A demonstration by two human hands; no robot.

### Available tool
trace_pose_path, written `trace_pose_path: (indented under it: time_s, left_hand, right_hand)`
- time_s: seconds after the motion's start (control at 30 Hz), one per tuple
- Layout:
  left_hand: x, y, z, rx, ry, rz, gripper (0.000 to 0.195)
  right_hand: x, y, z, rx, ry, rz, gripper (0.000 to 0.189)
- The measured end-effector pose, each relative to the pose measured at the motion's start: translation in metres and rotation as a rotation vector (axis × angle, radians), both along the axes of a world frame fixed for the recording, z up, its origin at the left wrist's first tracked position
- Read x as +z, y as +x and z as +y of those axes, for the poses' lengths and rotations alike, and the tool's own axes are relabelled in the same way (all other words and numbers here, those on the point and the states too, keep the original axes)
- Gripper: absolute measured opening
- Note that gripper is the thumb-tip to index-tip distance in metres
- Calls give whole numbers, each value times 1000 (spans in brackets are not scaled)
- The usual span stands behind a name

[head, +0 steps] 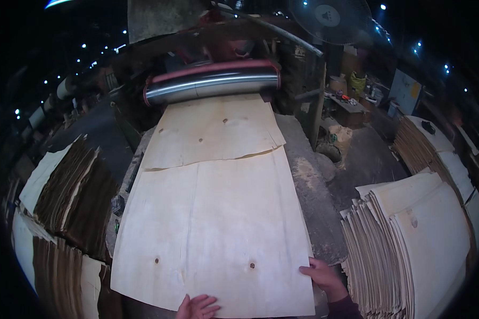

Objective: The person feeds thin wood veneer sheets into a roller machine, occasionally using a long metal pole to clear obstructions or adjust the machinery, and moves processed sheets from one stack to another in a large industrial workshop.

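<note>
A large pale wood veneer sheet (223, 223), marked with dark knots, lies flat before me. Its far end meets a second veneer sheet (207, 131), along a ragged, slightly lifted edge; which one overlaps is hard to tell. That farther sheet reaches up to a shiny metal roller (215, 83). At the near sheet's right edge, my right hand (325, 277) pinches the veneer, thumb on top and fingers hidden underneath. My left hand (197, 307), fingers spread, is at the near edge and grips nothing; whether it touches the veneer is unclear.
Stacked veneer stands on the left (68, 199) and on the right (423, 231). Beneath the sheets is a dusty machine bed (319, 199). A fan (328, 16) hangs above at the right. Behind the bed are a sack (340, 139) and a cluttered bench (349, 104).
</note>
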State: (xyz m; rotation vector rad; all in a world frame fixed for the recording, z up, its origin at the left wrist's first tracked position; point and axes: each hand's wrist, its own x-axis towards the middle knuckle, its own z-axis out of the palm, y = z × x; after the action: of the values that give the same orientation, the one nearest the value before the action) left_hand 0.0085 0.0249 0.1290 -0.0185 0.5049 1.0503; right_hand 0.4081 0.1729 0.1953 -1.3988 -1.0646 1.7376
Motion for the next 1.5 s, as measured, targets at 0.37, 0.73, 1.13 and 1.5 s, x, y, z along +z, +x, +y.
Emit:
trace_pose_path:
  time_s: [0.37, 0.73, 1.13, 1.5]
  left_hand:
    - [38, -5, -44, 664, 13, 155, 64]
    - [19, 13, -75, 467, -288, 471, 42]
    - [41, -9, 67, 461, 105, 434, 47]
    - [-16, -29, 323, 558, 52, 320, 29]
  right_hand:
    - [72, 2, -3, -105, 80, 463, 45]
    - [31, 32, -11, -141, 119, 263, 54]
    - [-15, 12, 33, -458, 33, 890, 43]
    - [-71, -25, -80, -102, 550, -1125, 43]
